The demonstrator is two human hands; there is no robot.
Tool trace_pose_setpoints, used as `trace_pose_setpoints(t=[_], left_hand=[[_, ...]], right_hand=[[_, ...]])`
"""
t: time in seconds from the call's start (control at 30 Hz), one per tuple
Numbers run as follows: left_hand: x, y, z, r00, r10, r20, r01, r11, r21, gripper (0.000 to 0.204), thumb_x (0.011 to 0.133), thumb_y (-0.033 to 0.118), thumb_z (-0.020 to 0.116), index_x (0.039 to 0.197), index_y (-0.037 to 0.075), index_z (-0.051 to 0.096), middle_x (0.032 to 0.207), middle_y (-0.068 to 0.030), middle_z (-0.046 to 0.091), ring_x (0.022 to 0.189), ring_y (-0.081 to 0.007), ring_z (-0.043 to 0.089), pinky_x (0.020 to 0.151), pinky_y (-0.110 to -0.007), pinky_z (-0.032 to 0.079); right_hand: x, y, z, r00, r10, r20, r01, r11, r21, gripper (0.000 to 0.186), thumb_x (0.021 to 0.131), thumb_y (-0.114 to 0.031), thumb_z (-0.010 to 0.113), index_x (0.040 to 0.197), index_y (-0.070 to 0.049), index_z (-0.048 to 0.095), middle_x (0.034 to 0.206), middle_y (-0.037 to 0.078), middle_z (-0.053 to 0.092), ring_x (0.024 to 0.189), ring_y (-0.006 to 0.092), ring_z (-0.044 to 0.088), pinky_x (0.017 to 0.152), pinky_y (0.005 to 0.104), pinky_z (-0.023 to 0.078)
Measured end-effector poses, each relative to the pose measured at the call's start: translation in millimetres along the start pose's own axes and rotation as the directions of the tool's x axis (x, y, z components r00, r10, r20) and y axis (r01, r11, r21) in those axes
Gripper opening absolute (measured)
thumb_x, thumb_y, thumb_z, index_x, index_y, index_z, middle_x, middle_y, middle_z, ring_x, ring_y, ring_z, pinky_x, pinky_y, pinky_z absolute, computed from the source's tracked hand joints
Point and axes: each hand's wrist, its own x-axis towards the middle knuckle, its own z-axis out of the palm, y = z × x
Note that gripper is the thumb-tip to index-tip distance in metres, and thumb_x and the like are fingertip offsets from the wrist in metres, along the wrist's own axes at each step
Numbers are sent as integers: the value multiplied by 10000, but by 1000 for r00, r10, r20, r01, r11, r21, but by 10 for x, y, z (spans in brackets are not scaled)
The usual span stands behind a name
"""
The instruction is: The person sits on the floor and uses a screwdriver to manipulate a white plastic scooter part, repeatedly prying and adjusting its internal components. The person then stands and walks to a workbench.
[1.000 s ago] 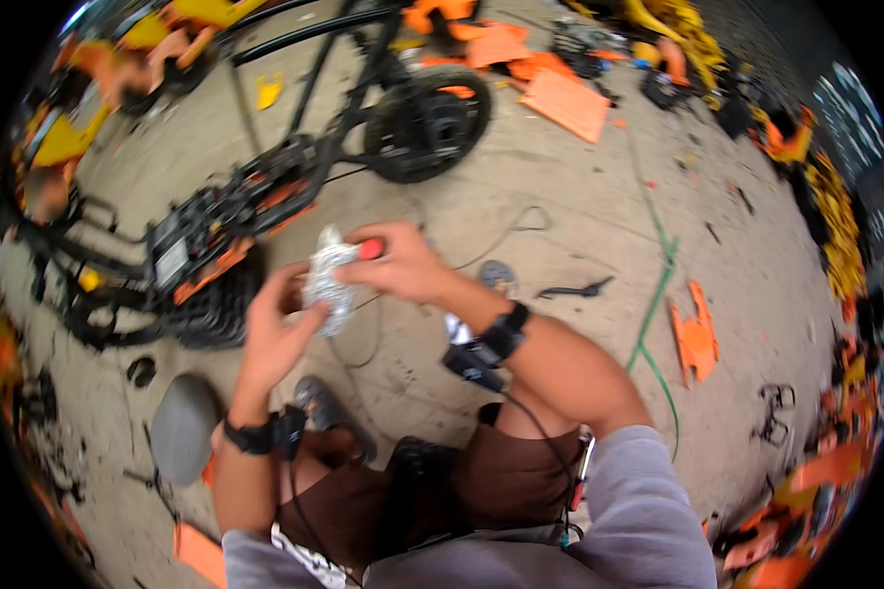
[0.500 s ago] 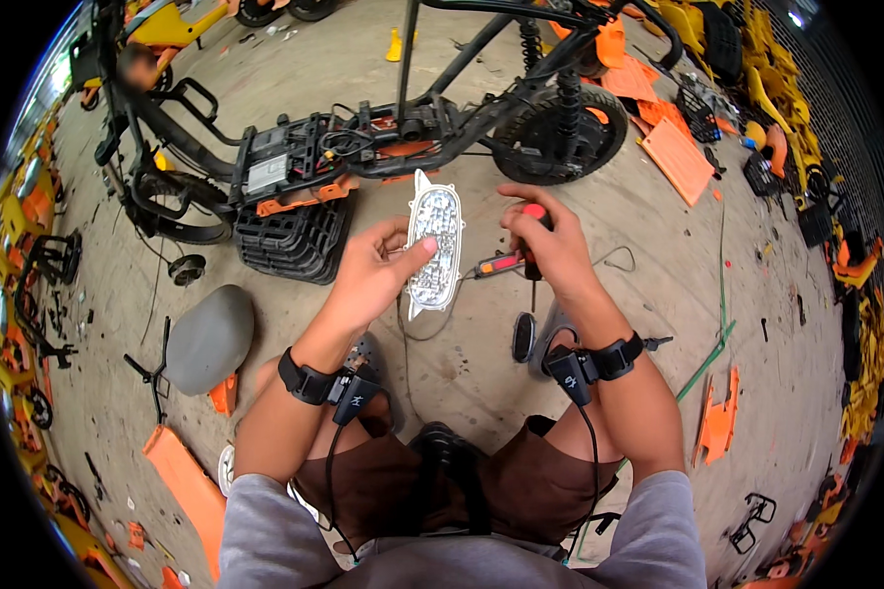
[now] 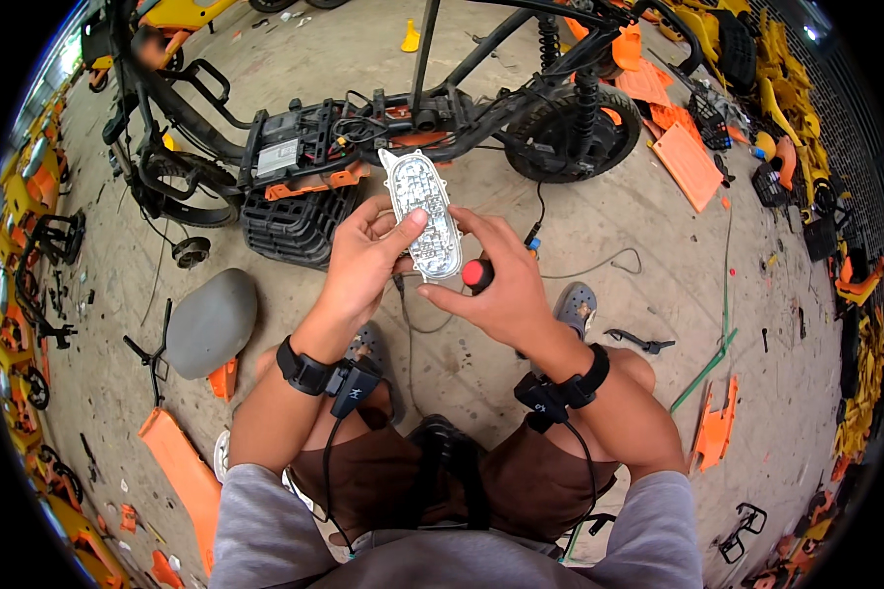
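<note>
My left hand [image 3: 359, 263] grips a long oval lamp unit [image 3: 417, 187] with a silvery, faceted inner surface and white tabbed rim, thumb across its middle. My right hand [image 3: 506, 294] holds a screwdriver [image 3: 477, 276] by its black handle with a red end; the shaft is hidden. Those right fingertips reach the lamp's right edge and lower end. Beyond both hands stands a stripped black scooter frame [image 3: 452, 123] with exposed electronics and wiring, and a black crate [image 3: 285, 231] lies below it.
A grey seat [image 3: 211, 324] lies at left on the concrete floor [image 3: 766, 294], with cables, a green strip [image 3: 702, 368] and orange panels [image 3: 177, 471] around me. Piles of yellow and orange body parts [image 3: 786, 88] line both sides. The scooter's rear wheel [image 3: 609, 147] is at upper right.
The lamp has turned and moved slightly up and left since half a second ago. My right hand, then apart from it, has come in against its edge, still holding the screwdriver.
</note>
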Motion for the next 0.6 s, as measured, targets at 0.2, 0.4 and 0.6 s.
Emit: trace_pose_setpoints(t=[0.2, 0.4, 0.6], left_hand=[[10, -23, 78, 999, 43, 3, -43, 999, 11, 325, 910, 163, 672, 1169, 26, 533, 1005, -47, 692, 831, -95, 667, 644, -243, 555], [-27, 7, 115, 998, 54, 20, -54, 998, 15, 339, 901, 167, 685, 1177, 40, 533, 1008, -30, 693, 809, -74, 662, 594, -204, 523], [-39, 25, 137, 998, 58, 13, -58, 998, 9, 334, 893, 157, 695, 1170, 50, 541, 996, -11, 693, 797, -58, 656, 572, -186, 504]], right_hand=[[-7, 51, 22, 997, -38, -66, 35, 999, -39, 650, 716, -222, 791, 1291, -51, 543, 1149, 110, 576, 974, 275, 635, 752, 351, 536], [-32, 76, -24, 997, -56, -54, 57, 998, 12, 609, 738, -170, 755, 1294, -45, 542, 1154, 115, 575, 978, 280, 634, 769, 357, 529], [-34, 90, -20, 996, -72, -56, 75, 996, 53, 604, 743, -154, 744, 1298, -37, 538, 1145, 133, 572, 979, 292, 630, 794, 350, 522]])
